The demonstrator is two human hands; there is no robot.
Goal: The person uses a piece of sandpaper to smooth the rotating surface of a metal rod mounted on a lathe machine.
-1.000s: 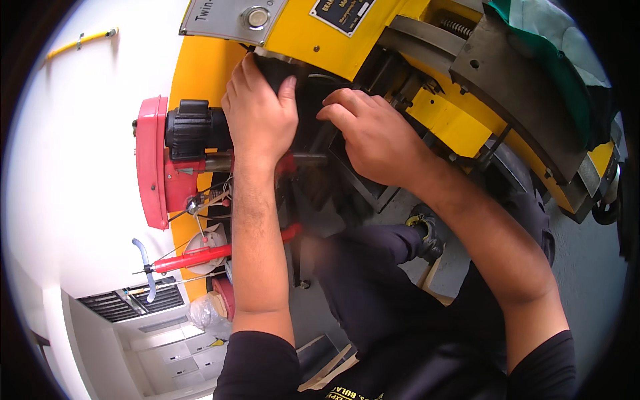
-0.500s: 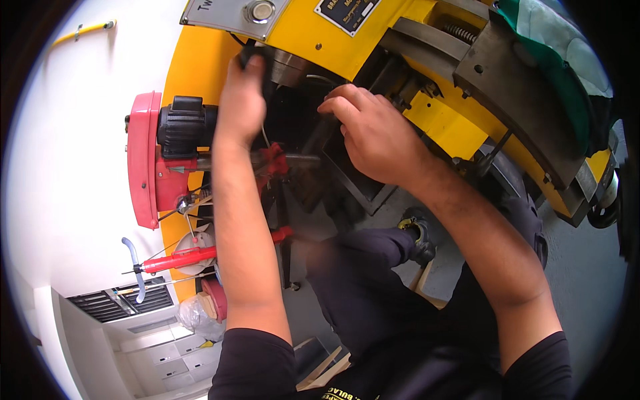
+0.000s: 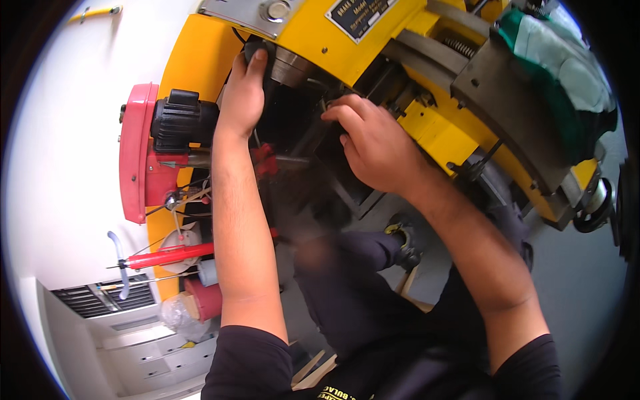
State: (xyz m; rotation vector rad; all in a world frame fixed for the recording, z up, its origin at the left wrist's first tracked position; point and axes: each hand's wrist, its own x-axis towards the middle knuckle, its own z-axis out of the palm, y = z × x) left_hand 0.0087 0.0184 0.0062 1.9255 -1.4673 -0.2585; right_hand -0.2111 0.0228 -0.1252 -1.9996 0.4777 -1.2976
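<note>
My left hand [image 3: 241, 103] is closed around the edge of a black rounded part [image 3: 269, 59] under the yellow machine [image 3: 300, 33], with the thumb lying along its face. Just right of that part is a ridged metal cylinder [image 3: 291, 69]. My right hand [image 3: 379, 141] is below the machine's underside, its fingers bent and drawn together near a thin dark metal piece. What those fingertips hold, if anything, is too small and dark to make out. A grey panel with a round button [image 3: 276, 10] sits above my left hand.
Green and white work gloves [image 3: 567, 67] lie on the machine's curved grey metal part [image 3: 507, 113]. A handwheel [image 3: 597, 207] sticks out at right. To the left are a red drill press [image 3: 137, 153] with a black motor [image 3: 179, 121] and a red bar [image 3: 170, 256].
The whole view has shifted slightly. My left hand stays at the black part, now less blurred. My right hand keeps its bent fingers near the same spot under the machine.
</note>
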